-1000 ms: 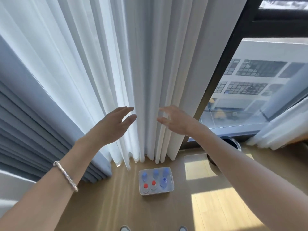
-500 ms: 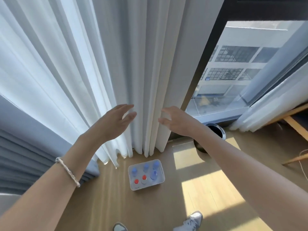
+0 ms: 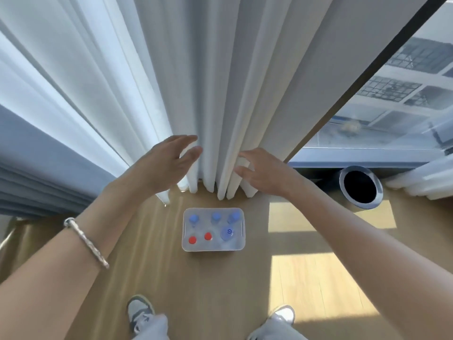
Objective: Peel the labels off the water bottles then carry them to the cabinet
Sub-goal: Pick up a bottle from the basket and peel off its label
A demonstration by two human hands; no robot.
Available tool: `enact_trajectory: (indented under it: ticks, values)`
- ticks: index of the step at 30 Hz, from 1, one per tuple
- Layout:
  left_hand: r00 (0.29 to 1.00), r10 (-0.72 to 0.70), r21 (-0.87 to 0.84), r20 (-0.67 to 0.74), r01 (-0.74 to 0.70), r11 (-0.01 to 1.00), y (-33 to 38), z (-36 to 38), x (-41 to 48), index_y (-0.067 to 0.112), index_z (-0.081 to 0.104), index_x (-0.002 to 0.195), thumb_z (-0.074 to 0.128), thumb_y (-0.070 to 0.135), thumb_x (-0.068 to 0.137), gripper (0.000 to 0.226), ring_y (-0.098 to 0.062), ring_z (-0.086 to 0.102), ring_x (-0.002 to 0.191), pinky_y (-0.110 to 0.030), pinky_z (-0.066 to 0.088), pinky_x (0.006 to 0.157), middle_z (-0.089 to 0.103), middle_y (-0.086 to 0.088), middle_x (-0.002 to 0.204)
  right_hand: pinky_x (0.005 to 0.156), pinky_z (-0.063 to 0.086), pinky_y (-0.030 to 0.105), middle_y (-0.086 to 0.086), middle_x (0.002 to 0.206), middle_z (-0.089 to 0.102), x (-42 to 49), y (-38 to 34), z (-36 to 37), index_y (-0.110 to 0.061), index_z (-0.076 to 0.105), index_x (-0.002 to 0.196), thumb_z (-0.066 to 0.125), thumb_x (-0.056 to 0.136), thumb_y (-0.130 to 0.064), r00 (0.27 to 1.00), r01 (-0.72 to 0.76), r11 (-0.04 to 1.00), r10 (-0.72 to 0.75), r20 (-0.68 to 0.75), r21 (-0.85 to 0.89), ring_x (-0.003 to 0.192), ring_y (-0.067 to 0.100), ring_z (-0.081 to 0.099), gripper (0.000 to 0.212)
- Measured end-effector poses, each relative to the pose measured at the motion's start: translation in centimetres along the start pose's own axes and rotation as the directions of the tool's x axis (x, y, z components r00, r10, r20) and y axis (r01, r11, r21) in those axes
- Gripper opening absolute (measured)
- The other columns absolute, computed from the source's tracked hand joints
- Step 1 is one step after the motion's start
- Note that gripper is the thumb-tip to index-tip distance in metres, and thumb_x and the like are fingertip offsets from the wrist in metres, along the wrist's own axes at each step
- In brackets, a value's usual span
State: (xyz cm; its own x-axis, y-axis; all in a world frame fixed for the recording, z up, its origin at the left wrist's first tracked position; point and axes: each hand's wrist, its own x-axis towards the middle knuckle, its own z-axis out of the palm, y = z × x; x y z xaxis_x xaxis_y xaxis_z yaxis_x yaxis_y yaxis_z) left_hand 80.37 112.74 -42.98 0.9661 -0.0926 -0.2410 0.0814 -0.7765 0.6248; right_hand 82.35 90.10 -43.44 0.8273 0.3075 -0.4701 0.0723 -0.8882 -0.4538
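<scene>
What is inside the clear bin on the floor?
Six capped bottles: four blue caps, two red caps. Their bodies and labels are hidden beneath the caps from this overhead view.

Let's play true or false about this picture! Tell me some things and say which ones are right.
1. The box holds six bottles. True.
2. Every cap is red. False: two are red, four are blue.
3. The left hand holds a bottle. False: it is open and holds nothing.
4. The right hand is open. True.
5. A round bin stands right of the box. True.
</scene>
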Motion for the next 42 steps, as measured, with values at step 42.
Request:
enact_trajectory:
  ticks: [42]
  values:
    - [0.992, -0.019, 0.146, 0.124, 0.001, 0.989, -28.0, 33.5, 12.0, 0.042, 0.049, 0.132, 0.032, 0.06, 0.094, 0.046, -0.005, 0.045, 0.113, -0.025, 0.03, 0.087, 0.046, 0.018, 0.139, 0.092, 0.039, 0.035, 0.002, 0.141, 0.04, 24.2, 19.3, 35.1, -0.026, 0.039, 0.141, 0.039, 0.097, -0.05, 0.981, 0.184, 0.976, -0.19, -0.044, -0.117, 0.116, 0.022, 0.049, 0.051]
